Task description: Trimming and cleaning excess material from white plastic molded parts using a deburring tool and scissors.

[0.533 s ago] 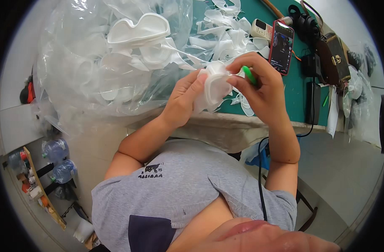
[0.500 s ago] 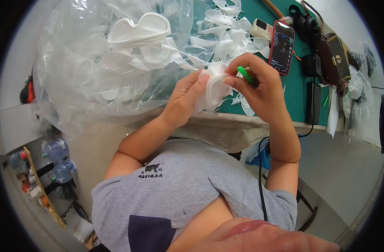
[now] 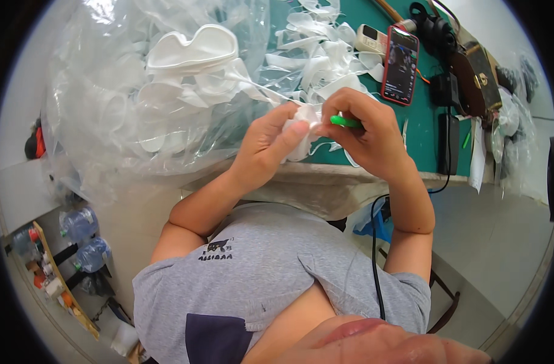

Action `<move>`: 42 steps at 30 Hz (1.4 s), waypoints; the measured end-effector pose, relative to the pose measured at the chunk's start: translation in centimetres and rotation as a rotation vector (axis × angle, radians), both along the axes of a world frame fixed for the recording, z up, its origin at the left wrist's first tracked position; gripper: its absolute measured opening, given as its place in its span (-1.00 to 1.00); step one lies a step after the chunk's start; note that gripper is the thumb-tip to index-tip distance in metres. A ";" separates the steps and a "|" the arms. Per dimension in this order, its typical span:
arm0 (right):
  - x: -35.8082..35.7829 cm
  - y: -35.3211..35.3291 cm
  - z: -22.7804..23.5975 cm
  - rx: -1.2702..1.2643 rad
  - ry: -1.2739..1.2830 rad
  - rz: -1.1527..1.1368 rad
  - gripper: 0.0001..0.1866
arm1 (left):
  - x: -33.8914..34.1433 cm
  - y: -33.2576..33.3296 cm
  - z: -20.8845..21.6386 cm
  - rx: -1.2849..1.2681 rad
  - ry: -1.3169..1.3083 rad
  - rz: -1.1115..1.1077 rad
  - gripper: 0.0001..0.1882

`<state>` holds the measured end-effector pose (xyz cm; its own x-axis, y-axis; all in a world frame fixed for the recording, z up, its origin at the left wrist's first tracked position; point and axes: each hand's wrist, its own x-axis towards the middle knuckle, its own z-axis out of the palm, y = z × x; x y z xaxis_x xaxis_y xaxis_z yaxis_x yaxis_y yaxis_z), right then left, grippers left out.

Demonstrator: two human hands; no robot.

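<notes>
Over the near edge of the green table, my left hand [image 3: 265, 145] grips a soft white moulded piece [image 3: 299, 147], thumb on top of it. The piece is bunched up, so its full outline cannot be made out. My right hand [image 3: 374, 136] is closed around a slim green-handled tool [image 3: 346, 122], its fingertips meeting the right side of the white piece. Fingers hide the tool's working end. To the left, a white mask-shaped moulded piece [image 3: 192, 53] lies on top of similar ones in a large clear plastic bag [image 3: 95, 115].
White offcuts [image 3: 316, 64] are heaped beyond my hands. A red-edged phone [image 3: 400, 67] and a small cream device [image 3: 369, 39] lie right of them. Farther right are a brown case [image 3: 480, 79], a black box [image 3: 448, 142] with a cable, and a hanging paper [image 3: 479, 161].
The white piece has gone from spread out, its rounded rim showing, to crumpled between my hands. My right hand has turned, and the green handle now lies more level.
</notes>
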<state>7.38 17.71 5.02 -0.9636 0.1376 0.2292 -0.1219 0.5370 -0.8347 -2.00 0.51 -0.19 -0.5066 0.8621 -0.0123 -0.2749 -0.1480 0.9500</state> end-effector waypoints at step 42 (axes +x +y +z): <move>13.0 4.4 -5.9 0.444 -0.534 -0.792 -0.69 | -6.5 0.7 1.5 -0.353 1.642 0.490 -0.90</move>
<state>20.33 22.13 -0.86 -0.6255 0.7800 -0.0148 0.7234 0.5728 -0.3855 -8.52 1.19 1.33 -0.3747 0.7084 0.5982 0.9237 0.3411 0.1748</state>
